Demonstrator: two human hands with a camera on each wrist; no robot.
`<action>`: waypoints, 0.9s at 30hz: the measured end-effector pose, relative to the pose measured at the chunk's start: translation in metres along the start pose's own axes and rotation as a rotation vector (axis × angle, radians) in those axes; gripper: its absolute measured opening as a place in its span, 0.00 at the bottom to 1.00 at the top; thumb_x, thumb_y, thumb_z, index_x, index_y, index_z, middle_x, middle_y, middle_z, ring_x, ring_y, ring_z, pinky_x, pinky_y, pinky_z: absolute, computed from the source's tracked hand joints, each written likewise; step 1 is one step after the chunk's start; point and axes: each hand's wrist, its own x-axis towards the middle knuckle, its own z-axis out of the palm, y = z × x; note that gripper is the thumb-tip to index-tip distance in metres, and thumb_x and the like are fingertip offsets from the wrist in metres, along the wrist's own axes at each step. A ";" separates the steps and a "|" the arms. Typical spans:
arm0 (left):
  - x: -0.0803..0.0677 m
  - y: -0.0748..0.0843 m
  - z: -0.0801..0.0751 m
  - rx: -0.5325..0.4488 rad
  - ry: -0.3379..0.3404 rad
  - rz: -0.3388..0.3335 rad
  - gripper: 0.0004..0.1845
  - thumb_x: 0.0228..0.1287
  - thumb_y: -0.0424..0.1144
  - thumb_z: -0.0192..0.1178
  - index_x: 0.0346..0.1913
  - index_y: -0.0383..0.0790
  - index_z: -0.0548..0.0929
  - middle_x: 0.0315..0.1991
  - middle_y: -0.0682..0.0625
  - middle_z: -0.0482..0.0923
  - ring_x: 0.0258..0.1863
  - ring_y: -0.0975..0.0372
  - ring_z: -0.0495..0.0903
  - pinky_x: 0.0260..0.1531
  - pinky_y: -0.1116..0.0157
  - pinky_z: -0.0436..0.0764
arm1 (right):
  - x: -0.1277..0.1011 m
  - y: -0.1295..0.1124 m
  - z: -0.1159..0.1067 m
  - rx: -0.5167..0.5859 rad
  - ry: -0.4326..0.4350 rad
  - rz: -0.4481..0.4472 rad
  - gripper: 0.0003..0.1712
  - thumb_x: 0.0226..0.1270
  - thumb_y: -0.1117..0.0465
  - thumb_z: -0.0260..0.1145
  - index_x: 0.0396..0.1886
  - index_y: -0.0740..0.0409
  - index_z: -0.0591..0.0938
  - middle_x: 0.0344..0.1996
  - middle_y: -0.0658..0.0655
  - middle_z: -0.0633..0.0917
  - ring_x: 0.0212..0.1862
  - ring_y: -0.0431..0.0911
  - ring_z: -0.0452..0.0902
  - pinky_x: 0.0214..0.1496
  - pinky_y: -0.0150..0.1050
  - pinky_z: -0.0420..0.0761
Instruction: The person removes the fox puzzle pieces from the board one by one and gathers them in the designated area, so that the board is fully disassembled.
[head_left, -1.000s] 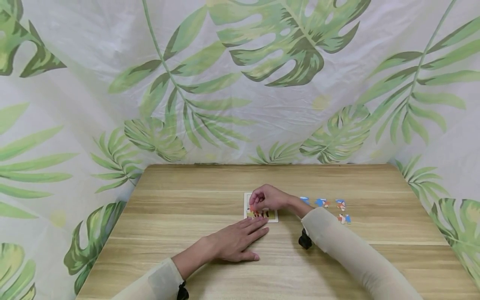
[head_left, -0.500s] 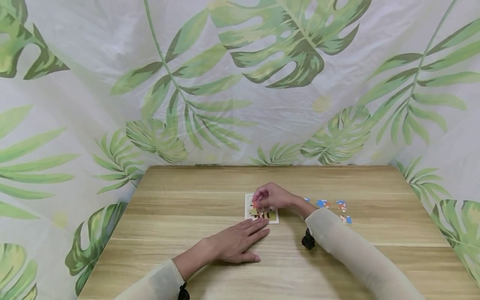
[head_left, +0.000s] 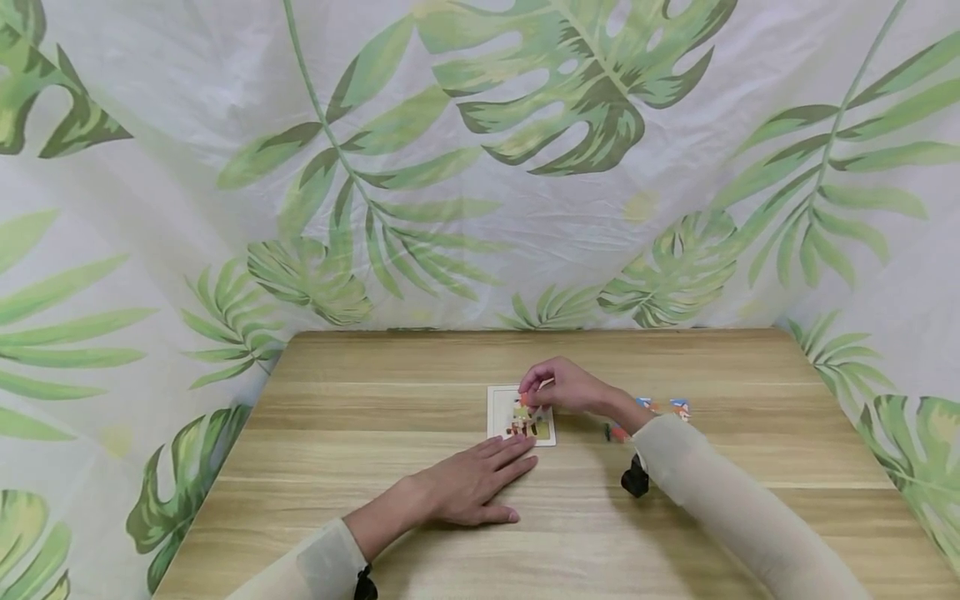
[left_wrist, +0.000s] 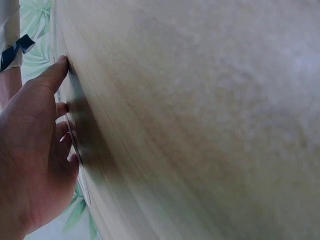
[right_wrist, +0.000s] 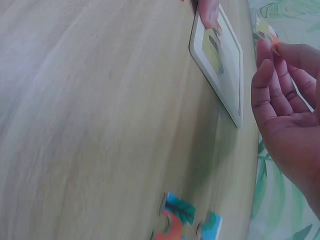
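- Puzzle board [head_left: 521, 417], a white-framed tray, lies flat at the middle of the wooden table [head_left: 360, 400].
- Left hand [head_left: 468, 483] rests flat on the table, fingers straight, fingertips touching the board's near edge.
- Right hand [head_left: 566, 389] hovers over the board's far right corner, pinching a small puzzle piece [right_wrist: 266, 29] between thumb and fingertips.
- Loose pieces [head_left: 660, 407] lie scattered on the table to the right of the board, behind the right wrist.
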 end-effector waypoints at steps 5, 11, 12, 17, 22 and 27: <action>0.001 -0.001 0.000 -0.008 -0.016 -0.014 0.43 0.82 0.66 0.44 0.86 0.40 0.54 0.87 0.42 0.44 0.86 0.52 0.45 0.84 0.54 0.52 | -0.010 0.002 -0.008 0.032 0.002 -0.001 0.06 0.73 0.70 0.69 0.46 0.66 0.88 0.33 0.58 0.90 0.38 0.52 0.89 0.44 0.46 0.90; 0.001 -0.002 0.002 -0.025 -0.029 -0.026 0.44 0.82 0.66 0.44 0.86 0.41 0.52 0.88 0.43 0.42 0.86 0.53 0.44 0.84 0.55 0.51 | -0.027 0.002 -0.016 0.049 -0.011 0.002 0.06 0.74 0.70 0.68 0.47 0.67 0.87 0.36 0.60 0.90 0.40 0.52 0.88 0.45 0.41 0.88; 0.001 -0.002 0.002 -0.028 -0.032 -0.027 0.44 0.82 0.66 0.44 0.86 0.41 0.52 0.88 0.43 0.42 0.86 0.53 0.43 0.84 0.55 0.51 | -0.030 0.003 -0.017 0.048 -0.015 0.004 0.06 0.74 0.70 0.68 0.47 0.67 0.87 0.36 0.59 0.90 0.40 0.51 0.88 0.45 0.41 0.88; 0.000 -0.002 0.003 -0.035 -0.034 -0.030 0.44 0.82 0.66 0.44 0.87 0.42 0.51 0.88 0.44 0.42 0.86 0.53 0.43 0.84 0.55 0.51 | -0.043 0.004 -0.022 0.045 -0.016 0.031 0.07 0.75 0.71 0.66 0.47 0.68 0.86 0.36 0.58 0.89 0.39 0.48 0.87 0.46 0.40 0.88; 0.000 -0.002 0.004 -0.049 -0.018 -0.023 0.44 0.82 0.66 0.44 0.87 0.41 0.51 0.88 0.43 0.42 0.86 0.53 0.44 0.84 0.54 0.52 | -0.057 0.006 -0.027 0.024 -0.016 0.053 0.08 0.75 0.72 0.64 0.48 0.69 0.85 0.37 0.60 0.90 0.40 0.49 0.88 0.47 0.42 0.89; 0.000 -0.002 0.005 -0.062 -0.006 -0.019 0.44 0.82 0.66 0.45 0.86 0.41 0.52 0.88 0.43 0.42 0.86 0.53 0.43 0.83 0.53 0.52 | -0.072 0.008 -0.033 0.029 -0.021 0.055 0.08 0.75 0.70 0.66 0.48 0.69 0.86 0.37 0.60 0.90 0.40 0.51 0.89 0.48 0.45 0.89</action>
